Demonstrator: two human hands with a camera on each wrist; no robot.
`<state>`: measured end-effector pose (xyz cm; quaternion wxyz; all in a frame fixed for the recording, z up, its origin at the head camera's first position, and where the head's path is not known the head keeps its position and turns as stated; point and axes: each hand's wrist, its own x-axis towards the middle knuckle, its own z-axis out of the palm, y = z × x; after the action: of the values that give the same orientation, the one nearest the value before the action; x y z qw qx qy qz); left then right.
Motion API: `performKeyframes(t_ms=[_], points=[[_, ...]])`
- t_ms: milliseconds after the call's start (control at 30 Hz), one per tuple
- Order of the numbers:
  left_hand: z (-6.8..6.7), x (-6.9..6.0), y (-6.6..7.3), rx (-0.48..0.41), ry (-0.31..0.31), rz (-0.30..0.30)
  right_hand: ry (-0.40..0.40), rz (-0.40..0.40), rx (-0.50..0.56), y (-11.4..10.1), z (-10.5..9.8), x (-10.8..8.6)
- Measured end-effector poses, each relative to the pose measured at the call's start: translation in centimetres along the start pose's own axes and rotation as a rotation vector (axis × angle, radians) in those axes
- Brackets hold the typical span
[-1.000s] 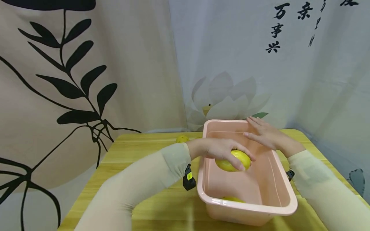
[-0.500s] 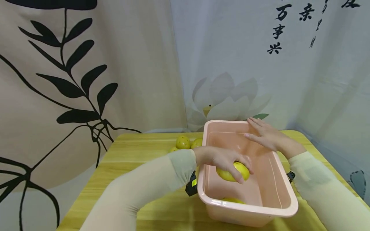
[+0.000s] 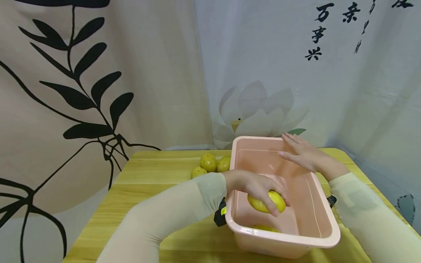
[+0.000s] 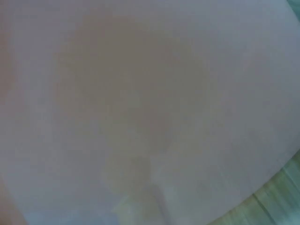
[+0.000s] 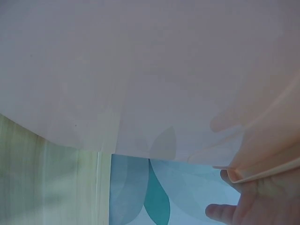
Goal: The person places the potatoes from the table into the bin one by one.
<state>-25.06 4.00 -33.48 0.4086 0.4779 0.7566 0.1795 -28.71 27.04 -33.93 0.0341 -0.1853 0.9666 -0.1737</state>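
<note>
Left hand [image 3: 258, 183] shifted lower in view, fingers [image 3: 270, 205] curled round yellow fruit [image 3: 257, 205] inside pink tub [image 3: 273, 247]; right hand [image 3: 304, 154] straight-fingered at rim [image 3: 256, 138]. Advise: seat fruit before loosening.

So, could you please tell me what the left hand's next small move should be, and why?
Probably set the yellow fruit down and release it: the left hand grips it inside the pink basin, where another fruit lies.

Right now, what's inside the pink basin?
Inside the pink basin, the left hand grips one yellow fruit, and the top of a second yellow fruit shows. The near rim covers the rest and the floor there, so more could be hidden.
</note>
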Motion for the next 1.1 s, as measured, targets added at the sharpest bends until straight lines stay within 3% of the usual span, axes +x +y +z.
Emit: performKeyframes(t_ms=[167, 533, 733, 1100], points=[[0.05, -0.02, -0.3, -0.074, -0.026, 0.044, 0.004, -0.003, 0.006, -0.1, 0.07, 0.01], [0.44, 0.12, -0.35, 0.088, -0.007, 0.104, 0.006, -0.008, 0.003, -0.18, 0.09, 0.02], [0.66, 0.2, -0.54, -0.103, -0.041, 0.091, 0.016, -0.02, 0.008, -0.07, 0.15, 0.11], [0.63, 0.24, -0.5, -0.198, -0.017, 0.136, 0.017, -0.022, -0.001, 0.05, 0.15, 0.14]])
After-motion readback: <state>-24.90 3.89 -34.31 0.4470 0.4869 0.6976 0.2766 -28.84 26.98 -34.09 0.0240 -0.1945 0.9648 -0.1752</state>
